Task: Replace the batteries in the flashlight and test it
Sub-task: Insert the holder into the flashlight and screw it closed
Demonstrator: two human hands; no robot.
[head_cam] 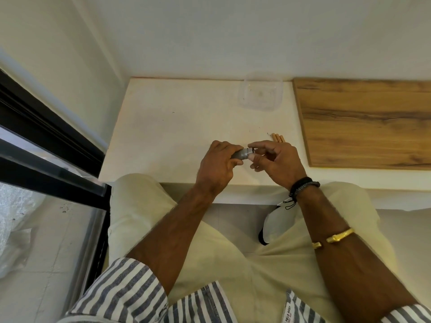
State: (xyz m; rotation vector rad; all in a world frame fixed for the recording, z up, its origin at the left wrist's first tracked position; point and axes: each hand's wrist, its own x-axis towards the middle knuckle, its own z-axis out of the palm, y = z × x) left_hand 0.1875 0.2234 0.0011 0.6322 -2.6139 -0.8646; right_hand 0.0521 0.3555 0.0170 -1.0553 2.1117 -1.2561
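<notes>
A small grey metal flashlight (pixel 241 153) is held just above the white counter (pixel 177 127). My left hand (pixel 218 164) is wrapped around its body, hiding most of it. My right hand (pixel 276 160) pinches the dark ring-shaped end piece (pixel 251 150) at the flashlight's right end with thumb and forefinger. Whether that piece is joined to the body or apart I cannot tell. Three copper-topped batteries (pixel 277 137) lie side by side on the counter just behind my right hand.
A clear plastic container (pixel 260 94) stands at the back of the counter near the wall. A wooden board (pixel 366 122) covers the counter's right part. A black window frame (pixel 46 145) runs along the left. My knees are under the counter's front edge.
</notes>
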